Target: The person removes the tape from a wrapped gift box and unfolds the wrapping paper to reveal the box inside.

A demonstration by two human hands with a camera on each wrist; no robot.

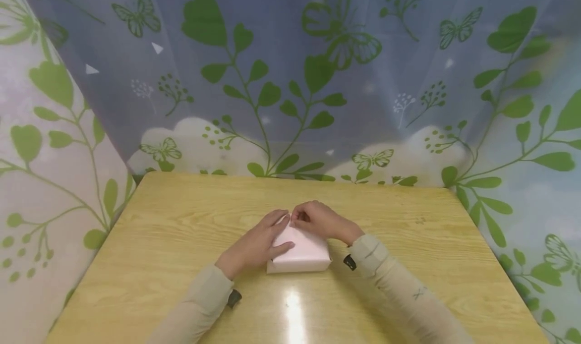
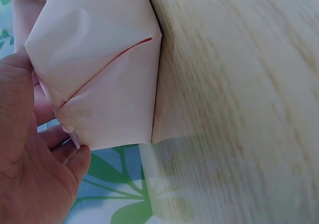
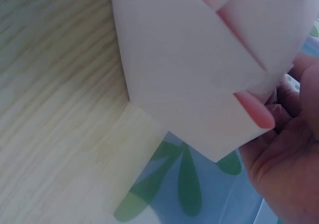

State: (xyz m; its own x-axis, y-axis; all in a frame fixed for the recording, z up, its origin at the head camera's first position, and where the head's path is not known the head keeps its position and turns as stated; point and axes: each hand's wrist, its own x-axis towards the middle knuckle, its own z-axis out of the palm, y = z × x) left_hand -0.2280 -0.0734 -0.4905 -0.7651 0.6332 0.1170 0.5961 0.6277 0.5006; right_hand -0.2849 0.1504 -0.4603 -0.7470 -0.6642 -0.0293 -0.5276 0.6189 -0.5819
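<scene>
Resting on the table (image 1: 399,223), near its middle, a box (image 1: 301,253) wrapped in pale paper (image 3: 164,74) is steadied by the left hand (image 1: 254,243); its thumb is laid on the top, well apart from its other fingers, which are extended; at the far edge the right hand (image 1: 320,220) is placed, its fingers curled, and paper seems to be pinched between thumb and fingertips; by judgement, the box should be light and stiff enough to be held by its sides, though its contents cannot be told; the paper looks thin, smooth and easily creased or torn, so the loose flap (image 3: 256,109), curled to show a pink inner face, is best taken gently near its edge, and the slanting seam (image 2: 107,67) is best left unpulled; counted, there are one box, one table, two hands, two sleeves (image 1: 209,288) and two black pieces (image 1: 349,262), one beside each wrist; three leaf-printed walls (image 1: 272,157) are seen
</scene>
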